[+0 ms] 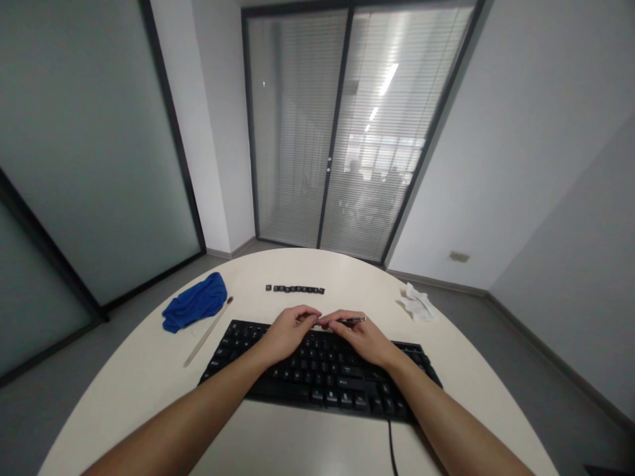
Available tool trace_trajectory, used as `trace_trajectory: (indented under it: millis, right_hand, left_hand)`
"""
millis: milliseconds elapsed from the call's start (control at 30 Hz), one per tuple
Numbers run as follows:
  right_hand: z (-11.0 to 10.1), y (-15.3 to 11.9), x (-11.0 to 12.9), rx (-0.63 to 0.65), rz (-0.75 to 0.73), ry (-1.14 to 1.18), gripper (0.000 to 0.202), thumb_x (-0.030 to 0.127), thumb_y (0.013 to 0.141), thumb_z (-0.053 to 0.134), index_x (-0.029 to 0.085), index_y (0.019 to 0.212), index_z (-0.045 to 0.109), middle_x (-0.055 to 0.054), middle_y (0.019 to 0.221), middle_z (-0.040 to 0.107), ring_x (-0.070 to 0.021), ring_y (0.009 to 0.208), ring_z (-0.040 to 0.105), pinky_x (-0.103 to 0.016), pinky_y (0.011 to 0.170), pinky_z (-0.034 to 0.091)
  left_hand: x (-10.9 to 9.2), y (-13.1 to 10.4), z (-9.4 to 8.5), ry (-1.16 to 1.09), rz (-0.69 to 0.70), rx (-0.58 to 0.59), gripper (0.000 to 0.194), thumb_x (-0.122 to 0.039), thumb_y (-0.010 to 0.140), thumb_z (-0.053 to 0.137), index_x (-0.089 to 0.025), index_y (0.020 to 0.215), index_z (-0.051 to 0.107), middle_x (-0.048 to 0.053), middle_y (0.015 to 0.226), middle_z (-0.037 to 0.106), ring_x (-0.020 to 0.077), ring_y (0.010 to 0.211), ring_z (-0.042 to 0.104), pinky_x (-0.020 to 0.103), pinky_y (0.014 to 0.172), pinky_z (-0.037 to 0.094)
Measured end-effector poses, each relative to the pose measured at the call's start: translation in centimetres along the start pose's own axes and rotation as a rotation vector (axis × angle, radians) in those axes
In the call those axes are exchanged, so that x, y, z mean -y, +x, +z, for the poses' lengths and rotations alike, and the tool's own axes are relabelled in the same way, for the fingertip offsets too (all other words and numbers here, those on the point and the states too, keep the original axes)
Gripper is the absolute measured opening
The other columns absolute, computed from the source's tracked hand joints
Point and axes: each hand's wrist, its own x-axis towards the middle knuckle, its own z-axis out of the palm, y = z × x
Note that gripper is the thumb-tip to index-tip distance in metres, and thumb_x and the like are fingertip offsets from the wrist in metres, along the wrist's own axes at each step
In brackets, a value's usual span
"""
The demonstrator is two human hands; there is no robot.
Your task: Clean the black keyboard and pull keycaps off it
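While both forearms reach in from the near edge across the black keyboard (317, 370), keep wrists low over the key rows, steady and braced. Left hand (288, 332): fingers curled together, tips pinching something small at the keyboard's far edge, too small to name. Right hand (364, 337): fingers closed around a slim metal tool (347, 320), lying level, its tip pointing left to meet the left fingertips. Judged from this pose: work on one key at the far row, so keep the tool tip shallow, lever gently, support the key with the left fingertips, avoid scraping neighbouring caps.

Cable (391, 446) running off the near edge of the round white table (124, 396). To the left, a thin brush or stick (208, 332) lying diagonally, beside a crumpled blue cloth (196, 302). Farther off, a straight row of loose dark keycaps (295, 289), well apart from the hands. Far right, a crumpled white tissue (418, 303).

Hard to make out: the tool's tip, hidden where the fingertips meet; whether a key sits under it; legends on the caps; any gaps in the far row, covered by the hands. Elbows cut off at the bottom edge.
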Motion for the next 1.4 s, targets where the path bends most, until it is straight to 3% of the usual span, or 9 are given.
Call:
trace_trajectory:
  millis: [133, 333, 533, 800, 867, 967, 1067, 1267, 1400]
  right_hand:
    - [-0.1, 0.0, -0.1, -0.019, -0.045, -0.034, 0.03, 0.044, 0.094, 0.053, 0.021, 0.1, 0.073, -0.006, 0.104, 0.073, -0.0201, 0.102, 0.064, -0.036, 0.097, 0.047]
    - [0.0, -0.3, -0.7, -0.252, -0.113, -0.235, 0.033, 0.039, 0.1, 0.04, 0.022, 0.105, 0.067, -0.007, 0.1, 0.069, -0.0199, 0.096, 0.062, -0.035, 0.092, 0.046]
    - [0.6, -0.7, -0.3, -0.141, -0.154, -0.514, 0.025, 0.034, 0.096, 0.048, 0.025, 0.114, 0.063, -0.007, 0.094, 0.067, -0.021, 0.089, 0.059, -0.036, 0.084, 0.046]
    - [0.7, -0.8, -0.3, -0.093, -0.136, -0.525, 0.021, 0.036, 0.092, 0.058, 0.025, 0.109, 0.064, -0.005, 0.096, 0.069, -0.0207, 0.089, 0.061, -0.035, 0.084, 0.045]
    - [0.7, -0.7, -0.4, -0.117, -0.105, -0.52, 0.021, 0.036, 0.092, 0.057, 0.026, 0.109, 0.065, -0.004, 0.097, 0.07, -0.0204, 0.088, 0.062, -0.034, 0.084, 0.046]
    - [0.5, -0.4, -0.7, -0.23, -0.01, -0.54, 0.023, 0.038, 0.092, 0.055, 0.026, 0.109, 0.065, -0.004, 0.097, 0.072, -0.0203, 0.084, 0.064, -0.032, 0.079, 0.047]
    - [0.0, -0.2, -1.1, -0.315, 0.117, -0.643, 0.027, 0.042, 0.093, 0.053, 0.024, 0.106, 0.066, -0.003, 0.081, 0.072, -0.0208, 0.072, 0.064, -0.031, 0.071, 0.046]
    - [-1.1, 0.4, -1.6, -0.263, 0.33, -1.018, 0.025, 0.038, 0.093, 0.052, 0.022, 0.105, 0.067, -0.01, 0.085, 0.074, -0.0266, 0.082, 0.068, -0.031, 0.069, 0.045]
    - [-1.7, 1.9, -2.1, -0.195, 0.461, -1.081, 0.025, 0.036, 0.089, 0.056, 0.021, 0.104, 0.069, -0.013, 0.092, 0.074, -0.0279, 0.088, 0.068, -0.032, 0.072, 0.046]
  left_hand:
    - [0.5, 0.4, -0.2, -0.129, -0.078, -0.092, 0.026, -0.037, 0.086, 0.058, -0.015, 0.097, 0.066, 0.009, 0.097, 0.074, 0.0215, 0.091, 0.068, 0.034, 0.084, 0.052]
    - [0.5, 0.4, -0.1, -0.305, -0.129, -0.064, 0.036, -0.043, 0.078, 0.069, -0.015, 0.101, 0.061, 0.011, 0.095, 0.075, 0.0234, 0.092, 0.07, 0.036, 0.084, 0.051]
    - [-0.4, -0.2, 0.0, -0.323, -0.113, 0.022, 0.042, -0.042, 0.076, 0.072, -0.016, 0.107, 0.059, 0.007, 0.088, 0.075, 0.0228, 0.091, 0.07, 0.036, 0.088, 0.049]
    - [-0.2, -0.2, 0.2, -0.261, -0.107, 0.074, 0.044, -0.046, 0.078, 0.07, -0.017, 0.109, 0.058, 0.007, 0.089, 0.076, 0.0233, 0.09, 0.07, 0.036, 0.086, 0.049]
    - [-0.1, -0.3, 0.4, -0.206, -0.079, 0.041, 0.038, -0.046, 0.082, 0.064, -0.017, 0.107, 0.059, 0.008, 0.094, 0.075, 0.0229, 0.093, 0.069, 0.035, 0.088, 0.049]
    - [-0.3, -0.9, 0.7, 0.085, 0.016, -0.007, 0.029, -0.044, 0.087, 0.058, -0.021, 0.105, 0.063, 0.007, 0.104, 0.072, 0.0234, 0.099, 0.066, 0.035, 0.09, 0.048]
    - [-0.8, -1.7, 0.7, 0.376, 0.122, 0.05, 0.028, -0.041, 0.085, 0.06, -0.024, 0.106, 0.066, 0.006, 0.107, 0.07, 0.0263, 0.1, 0.064, 0.038, 0.09, 0.047]
    - [-1.0, -2.0, 0.8, 0.494, 0.171, 0.105, 0.025, -0.039, 0.087, 0.056, -0.023, 0.102, 0.068, 0.007, 0.1, 0.071, 0.0268, 0.094, 0.064, 0.037, 0.085, 0.048]
    - [-0.9, -1.8, 0.8, 0.53, 0.184, 0.108, 0.025, -0.038, 0.087, 0.055, -0.023, 0.103, 0.068, 0.007, 0.101, 0.071, 0.0269, 0.094, 0.064, 0.037, 0.084, 0.048]
